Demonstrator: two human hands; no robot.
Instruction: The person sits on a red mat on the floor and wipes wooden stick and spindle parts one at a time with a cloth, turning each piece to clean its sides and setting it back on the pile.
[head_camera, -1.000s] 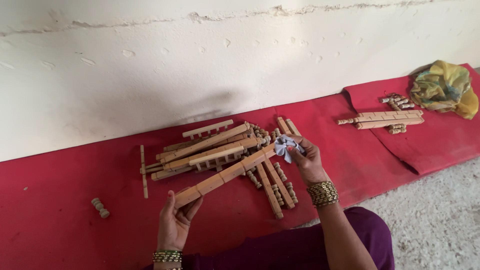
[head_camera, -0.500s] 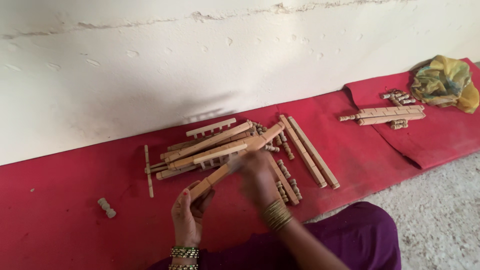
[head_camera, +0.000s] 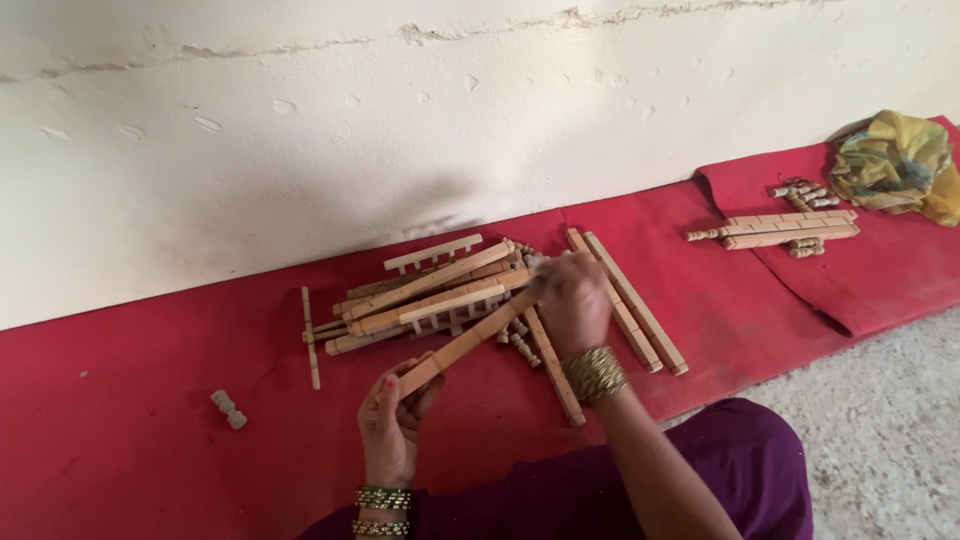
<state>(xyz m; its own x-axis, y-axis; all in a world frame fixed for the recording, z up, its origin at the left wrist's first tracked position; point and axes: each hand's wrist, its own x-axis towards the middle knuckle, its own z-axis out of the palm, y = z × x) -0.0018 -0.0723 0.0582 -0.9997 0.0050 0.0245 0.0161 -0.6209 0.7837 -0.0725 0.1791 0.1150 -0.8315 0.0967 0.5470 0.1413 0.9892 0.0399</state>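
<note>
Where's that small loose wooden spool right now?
In the head view the small wooden spool lies alone on the red mat at lower left, well left of the left hand and apart from the pile of wooden slats.

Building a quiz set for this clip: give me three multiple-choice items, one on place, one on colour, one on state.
1. Where does the small spool lie?
A. on the red mat, left of the wood pile
B. on the yellow bag
C. on the stone floor

2. What colour is the crumpled bag at far right?
A. blue
B. yellow-green
C. white

3. How is the long slat held?
A. lying flat, untouched
B. one hand only
C. left hand at its near end, right hand at its far end

Answers: 1 A, the spool sits alone on the mat, apart from the pile. 2 B, the bag shows yellow with green patches. 3 C, each hand grips one end and the slat slants between them.
</note>
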